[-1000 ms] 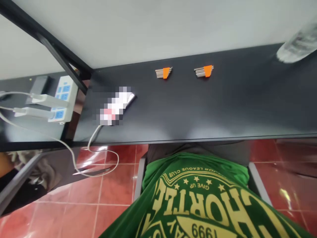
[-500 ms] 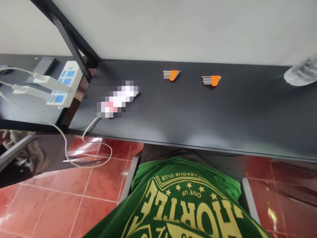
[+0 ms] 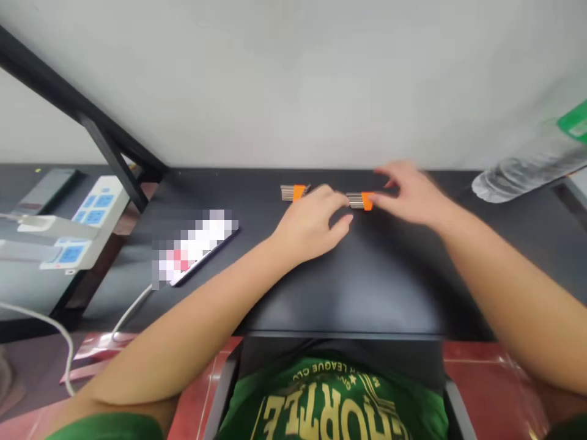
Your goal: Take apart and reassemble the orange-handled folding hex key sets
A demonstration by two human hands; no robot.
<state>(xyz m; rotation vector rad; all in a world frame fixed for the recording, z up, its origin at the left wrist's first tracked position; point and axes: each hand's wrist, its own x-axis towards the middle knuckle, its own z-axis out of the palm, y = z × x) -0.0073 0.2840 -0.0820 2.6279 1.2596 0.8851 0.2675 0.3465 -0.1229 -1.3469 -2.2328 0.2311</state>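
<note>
Two small bundles of metal keys in orange holders lie near the back of the black desk (image 3: 376, 287): a left bundle (image 3: 293, 192) and a right bundle (image 3: 360, 200). My left hand (image 3: 312, 226) hovers between them, fingers loosely curled, holding nothing, its fingertips close to the right bundle. My right hand (image 3: 413, 192) reaches in from the right with fingers spread, just beside the orange end of the right bundle; I cannot tell whether it touches. Both hands are blurred by motion.
A phone (image 3: 195, 250) on a white cable lies at the desk's left. A white power strip (image 3: 87, 214) with plugs sits on the neighbouring desk, behind a black frame bar (image 3: 105, 137). A clear plastic bottle (image 3: 527, 168) lies at the far right. Red floor tiles show below.
Both arms have come into view and reached over the desk to the two bundles. The camera has tilted up and nearer to the desk.
</note>
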